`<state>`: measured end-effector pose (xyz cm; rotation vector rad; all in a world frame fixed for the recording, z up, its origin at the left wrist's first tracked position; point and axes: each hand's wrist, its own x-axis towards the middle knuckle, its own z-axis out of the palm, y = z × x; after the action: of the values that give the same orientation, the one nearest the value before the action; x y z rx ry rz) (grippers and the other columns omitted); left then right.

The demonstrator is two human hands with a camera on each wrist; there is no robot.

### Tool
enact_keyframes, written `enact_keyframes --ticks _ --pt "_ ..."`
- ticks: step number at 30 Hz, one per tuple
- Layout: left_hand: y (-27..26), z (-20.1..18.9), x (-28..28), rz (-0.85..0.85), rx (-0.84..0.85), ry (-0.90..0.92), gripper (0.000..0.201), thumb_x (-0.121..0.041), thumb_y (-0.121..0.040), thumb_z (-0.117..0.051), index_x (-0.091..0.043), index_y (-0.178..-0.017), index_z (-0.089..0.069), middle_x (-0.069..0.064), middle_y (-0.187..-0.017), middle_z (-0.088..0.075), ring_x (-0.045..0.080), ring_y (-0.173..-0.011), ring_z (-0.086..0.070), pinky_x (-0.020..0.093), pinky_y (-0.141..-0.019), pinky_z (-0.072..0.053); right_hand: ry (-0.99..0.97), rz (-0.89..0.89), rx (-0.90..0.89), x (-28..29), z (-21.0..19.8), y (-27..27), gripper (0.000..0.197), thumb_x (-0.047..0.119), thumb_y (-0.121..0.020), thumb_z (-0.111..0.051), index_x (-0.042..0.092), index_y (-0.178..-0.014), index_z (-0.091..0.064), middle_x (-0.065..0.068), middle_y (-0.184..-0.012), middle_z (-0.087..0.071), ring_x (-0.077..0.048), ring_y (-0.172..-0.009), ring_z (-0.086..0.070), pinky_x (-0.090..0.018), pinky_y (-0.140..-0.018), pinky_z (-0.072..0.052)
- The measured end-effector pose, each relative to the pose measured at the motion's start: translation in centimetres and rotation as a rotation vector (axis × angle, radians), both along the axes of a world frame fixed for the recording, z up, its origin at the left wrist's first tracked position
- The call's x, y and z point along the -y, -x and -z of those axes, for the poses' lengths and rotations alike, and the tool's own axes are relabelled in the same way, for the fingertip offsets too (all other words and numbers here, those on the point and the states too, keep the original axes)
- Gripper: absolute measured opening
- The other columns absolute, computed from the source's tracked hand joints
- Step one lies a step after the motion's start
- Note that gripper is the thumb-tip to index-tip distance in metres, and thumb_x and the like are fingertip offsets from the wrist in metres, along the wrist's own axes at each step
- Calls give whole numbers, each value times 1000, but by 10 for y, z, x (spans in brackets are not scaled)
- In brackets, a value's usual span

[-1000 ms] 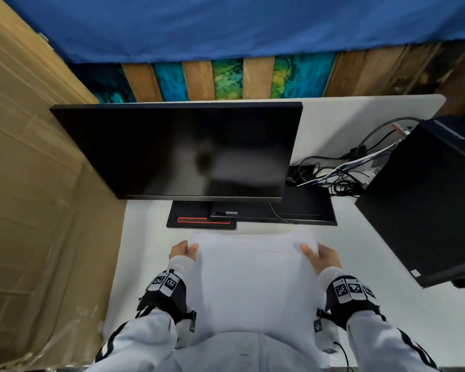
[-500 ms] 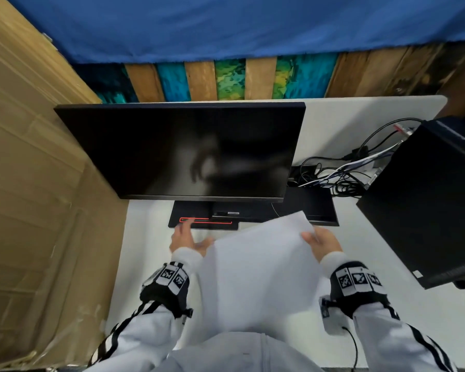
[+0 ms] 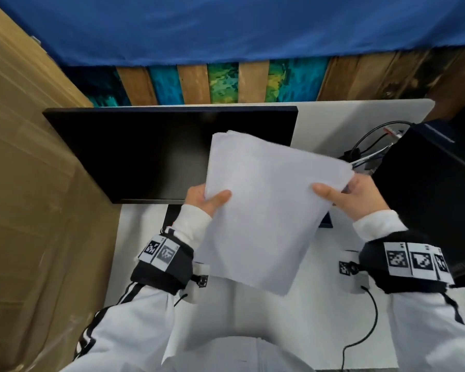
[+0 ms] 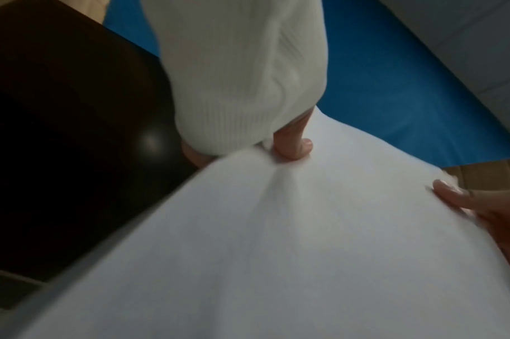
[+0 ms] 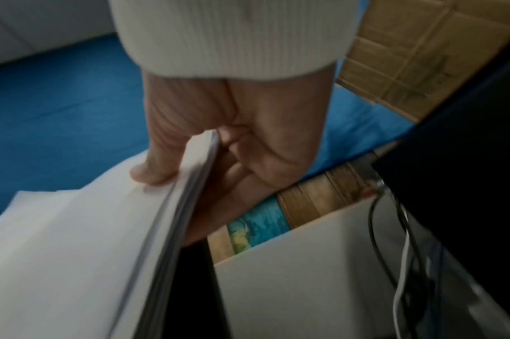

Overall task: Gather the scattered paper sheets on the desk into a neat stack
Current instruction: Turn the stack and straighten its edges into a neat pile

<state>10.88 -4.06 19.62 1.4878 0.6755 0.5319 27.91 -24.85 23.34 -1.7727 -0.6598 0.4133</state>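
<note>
While both hands grip it, left hand (image 3: 208,198) and right hand (image 3: 352,194) on opposite edges, one paper stack (image 3: 263,210) hangs tilted above the desk (image 3: 320,312), between one monitor (image 3: 145,151) and one computer case (image 3: 427,189).

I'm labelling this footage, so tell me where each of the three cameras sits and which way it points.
Head: on the head, facing down at the desk; both hands hold the paper stack before the monitor.
Left wrist: looks along the left hand; cuff and thumb show.
Right wrist: looks along the right hand; thumb above, fingers beneath.
Shared: the paper stack, in all three.
</note>
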Motion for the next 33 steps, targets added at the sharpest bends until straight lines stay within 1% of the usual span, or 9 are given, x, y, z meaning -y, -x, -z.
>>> enact_keyframes --ticks 4,11,14,16,20,24,26,29,33 --pt "-2 -5 5 6 103 93 16 -4 -87 -57 -17 -84 -65 -20 -60 -73 -5 -57 -68 10 -52 -52 -242 43 -163 -12 7 15 56 57 -38 -82 29 -85 -69 19 -82 -76 2 -80 -70 -15 -71 -56" --pt "10 26 7 134 -86 -39 40 10 -70 -72 -23 -89 -62 -25 -67 -72 -21 -68 -63 2 -62 -49 6 -39 -216 -11 51 26 41 -11 -66 -73 14 -96 -62 14 -77 -67 17 -63 -63 -2 -60 -47" --pt "13 35 2 141 -135 -48 42 12 -68 -71 -3 -107 -65 -30 -64 -71 -17 -66 -64 12 -67 -51 53 -4 -244 -4 56 24 32 -10 -69 -72 18 -81 -64 12 -71 -64 -1 -67 -64 4 -52 -43" --pt "12 28 3 179 -159 -75 47 15 -65 -63 -9 -106 -65 -23 -69 -72 -17 -66 -63 5 -60 -48 78 -64 -237 0 54 20 34 -10 -70 -71 22 -75 -61 16 -58 -67 5 -62 -62 5 -51 -41" --pt "3 12 12 180 -219 -182 41 15 -69 -53 -22 -84 -63 -23 -61 -62 -21 -54 -57 -1 -49 -42 118 -192 -240 -2 50 13 44 -8 -65 -76 13 -102 -64 9 -87 -70 12 -74 -65 -3 -69 -51" --pt "2 7 5 135 -146 -118 48 17 -69 -47 -11 -100 -70 -1 -82 -72 -2 -72 -67 19 -66 -56 96 -243 -212 -3 45 5 39 -13 -66 -73 15 -93 -68 18 -71 -74 13 -71 -65 -3 -67 -50" --pt "-5 7 10 89 -209 -128 43 19 -73 -44 -6 -100 -66 -4 -70 -60 -6 -53 -61 2 -51 -47 67 -228 -203 -9 47 9 40 -15 -68 -70 22 -81 -64 27 -61 -71 16 -64 -63 0 -62 -47" --pt "-13 -1 19 -33 -231 -50 35 17 -76 -38 -4 -91 -62 -8 -51 -46 -2 -33 -46 3 -34 -31 7 -146 -161 -17 48 10 32 -10 -71 -69 21 -75 -66 27 -55 -69 15 -58 -63 0 -58 -47" --pt "-3 -19 19 6 -78 -36 37 4 -62 -44 -7 -86 -70 -7 -62 -64 -6 -50 -58 13 -49 -46 -122 -102 -195 -10 37 8 29 11 -55 -83 15 -80 -69 23 -57 -71 11 -58 -65 -3 -56 -49"
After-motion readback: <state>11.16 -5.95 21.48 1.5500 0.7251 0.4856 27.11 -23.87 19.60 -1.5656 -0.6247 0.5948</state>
